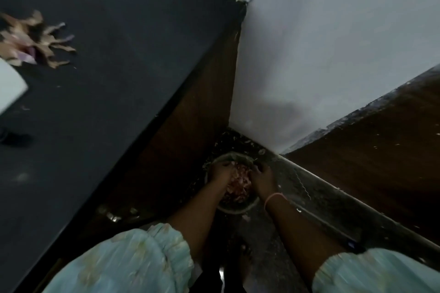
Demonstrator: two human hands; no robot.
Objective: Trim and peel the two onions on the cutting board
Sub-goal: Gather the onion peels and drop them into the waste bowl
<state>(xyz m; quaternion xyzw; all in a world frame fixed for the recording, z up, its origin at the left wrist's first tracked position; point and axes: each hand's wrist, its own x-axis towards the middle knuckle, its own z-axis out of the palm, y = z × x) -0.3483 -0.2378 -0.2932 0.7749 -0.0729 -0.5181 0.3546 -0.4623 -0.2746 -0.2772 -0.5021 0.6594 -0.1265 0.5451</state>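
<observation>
Reaching into bin (pixel 234 209) of peels (pixel 238 184): left hand (pixel 220 171), right hand (pixel 262 179); fingers' grip can't tell; no legible text.

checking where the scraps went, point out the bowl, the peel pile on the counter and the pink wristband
bowl (pixel 238 210): head view, near rim.
peel pile (pixel 35 43): head view, middle.
wristband (pixel 273 197): head view, band on right wrist.

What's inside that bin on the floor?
Pinkish onion peels fill the bin. Both hands, left hand and right hand, reach in, hiding whatever lies beneath them.
</observation>
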